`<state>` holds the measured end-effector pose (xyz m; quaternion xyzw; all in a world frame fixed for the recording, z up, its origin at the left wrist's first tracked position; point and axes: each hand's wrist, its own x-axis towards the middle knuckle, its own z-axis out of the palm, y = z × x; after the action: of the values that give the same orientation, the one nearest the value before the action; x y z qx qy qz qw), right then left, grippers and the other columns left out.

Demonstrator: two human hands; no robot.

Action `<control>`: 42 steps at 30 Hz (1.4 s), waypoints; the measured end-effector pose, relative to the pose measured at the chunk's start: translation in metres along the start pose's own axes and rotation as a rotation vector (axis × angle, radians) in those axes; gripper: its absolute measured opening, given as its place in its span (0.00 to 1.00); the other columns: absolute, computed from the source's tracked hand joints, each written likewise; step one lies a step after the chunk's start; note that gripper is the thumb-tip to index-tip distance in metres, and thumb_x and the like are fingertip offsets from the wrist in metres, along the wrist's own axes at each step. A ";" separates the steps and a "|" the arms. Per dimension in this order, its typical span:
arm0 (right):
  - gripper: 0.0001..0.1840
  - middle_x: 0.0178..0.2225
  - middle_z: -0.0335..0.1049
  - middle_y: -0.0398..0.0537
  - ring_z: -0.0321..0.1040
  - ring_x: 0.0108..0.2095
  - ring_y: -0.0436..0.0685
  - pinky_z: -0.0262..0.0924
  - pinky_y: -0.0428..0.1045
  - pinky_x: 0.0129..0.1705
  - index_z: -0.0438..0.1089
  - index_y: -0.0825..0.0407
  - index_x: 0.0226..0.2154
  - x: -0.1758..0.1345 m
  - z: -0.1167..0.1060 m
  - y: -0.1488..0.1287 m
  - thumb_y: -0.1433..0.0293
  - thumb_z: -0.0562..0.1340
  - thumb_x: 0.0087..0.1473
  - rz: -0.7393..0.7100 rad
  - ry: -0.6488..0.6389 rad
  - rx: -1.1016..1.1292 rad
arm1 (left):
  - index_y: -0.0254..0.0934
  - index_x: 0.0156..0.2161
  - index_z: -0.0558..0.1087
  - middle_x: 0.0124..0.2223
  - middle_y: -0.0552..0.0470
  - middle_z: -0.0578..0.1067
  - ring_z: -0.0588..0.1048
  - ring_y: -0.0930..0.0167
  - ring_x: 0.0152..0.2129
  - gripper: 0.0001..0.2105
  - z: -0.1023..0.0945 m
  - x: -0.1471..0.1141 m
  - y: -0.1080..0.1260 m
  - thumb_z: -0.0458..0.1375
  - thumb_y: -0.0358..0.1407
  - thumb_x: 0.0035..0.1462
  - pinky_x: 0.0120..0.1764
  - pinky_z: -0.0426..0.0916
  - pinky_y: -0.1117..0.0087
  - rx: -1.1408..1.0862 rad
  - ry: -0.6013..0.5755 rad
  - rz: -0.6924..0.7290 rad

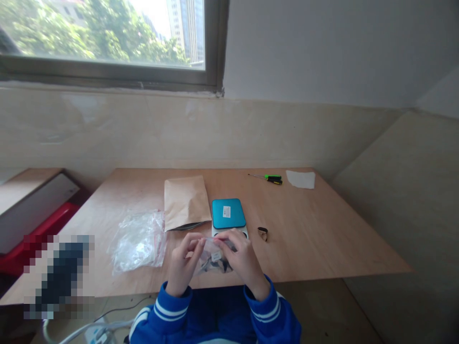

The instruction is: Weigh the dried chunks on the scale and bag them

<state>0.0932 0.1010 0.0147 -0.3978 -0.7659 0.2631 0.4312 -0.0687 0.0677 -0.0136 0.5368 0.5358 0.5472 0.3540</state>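
Observation:
A small clear plastic bag (210, 268) hangs between my two hands near the table's front edge. Its top edge is pinched by my left hand (187, 260) at the left and by my right hand (238, 255) at the right. Inside the bag are dark pieces and a white label; I cannot make out what the pieces are. Just beyond my hands sits a small scale with a blue top (228, 213), its lower part partly hidden by my fingers. To the right of the scale lies a small dark and tan object (263, 234).
Left of the scale lies a brown paper pouch (187, 203), beside a pile of clear plastic bags (138, 241). Two screwdrivers (272, 178) and a white paper piece (301, 180) lie at the back right of the wooden table (333, 239). A blurred-out dark object (62, 272) is at front left.

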 end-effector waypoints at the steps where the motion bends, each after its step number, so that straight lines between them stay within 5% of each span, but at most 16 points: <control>1: 0.12 0.30 0.74 0.46 0.70 0.34 0.56 0.61 0.52 0.39 0.71 0.49 0.31 0.000 0.001 0.001 0.62 0.57 0.62 0.003 0.003 -0.017 | 0.38 0.37 0.70 0.28 0.52 0.78 0.78 0.69 0.24 0.08 0.000 0.000 0.002 0.57 0.41 0.58 0.25 0.70 0.74 0.007 -0.004 -0.004; 9: 0.11 0.29 0.71 0.47 0.66 0.33 0.57 0.55 0.51 0.37 0.68 0.51 0.31 -0.003 0.005 0.003 0.70 0.53 0.64 -0.068 0.009 -0.196 | 0.37 0.39 0.71 0.32 0.52 0.78 0.78 0.72 0.26 0.05 0.005 0.000 0.008 0.56 0.37 0.60 0.30 0.72 0.74 0.081 -0.051 0.111; 22: 0.10 0.27 0.70 0.44 0.65 0.31 0.54 0.54 0.48 0.36 0.67 0.50 0.30 -0.002 0.007 0.004 0.73 0.55 0.62 -0.099 0.023 -0.158 | 0.38 0.39 0.74 0.36 0.52 0.79 0.78 0.73 0.31 0.06 0.000 0.002 0.010 0.55 0.34 0.61 0.33 0.72 0.75 0.164 -0.119 0.167; 29: 0.12 0.26 0.71 0.44 0.64 0.30 0.55 0.54 0.49 0.35 0.69 0.50 0.29 -0.006 0.014 0.004 0.70 0.55 0.63 -0.075 0.130 -0.175 | 0.38 0.35 0.73 0.30 0.55 0.77 0.77 0.74 0.27 0.03 0.012 0.000 0.011 0.57 0.33 0.59 0.32 0.71 0.76 0.263 0.051 0.286; 34: 0.06 0.31 0.74 0.44 0.67 0.35 0.55 0.57 0.49 0.39 0.71 0.49 0.33 -0.006 0.015 0.011 0.67 0.60 0.60 0.000 0.068 -0.119 | 0.38 0.35 0.72 0.31 0.55 0.77 0.77 0.74 0.28 0.02 0.014 0.001 0.009 0.58 0.33 0.58 0.32 0.72 0.76 0.259 0.200 0.298; 42: 0.12 0.27 0.72 0.43 0.66 0.31 0.54 0.55 0.49 0.37 0.73 0.49 0.27 -0.006 0.020 0.019 0.72 0.59 0.60 0.008 0.127 -0.180 | 0.37 0.36 0.72 0.32 0.53 0.78 0.78 0.72 0.29 0.05 0.003 0.002 0.010 0.56 0.37 0.59 0.30 0.73 0.75 0.266 0.133 0.211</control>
<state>0.0848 0.1049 -0.0119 -0.4538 -0.7560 0.1689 0.4404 -0.0644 0.0688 -0.0044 0.5948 0.5664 0.5398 0.1842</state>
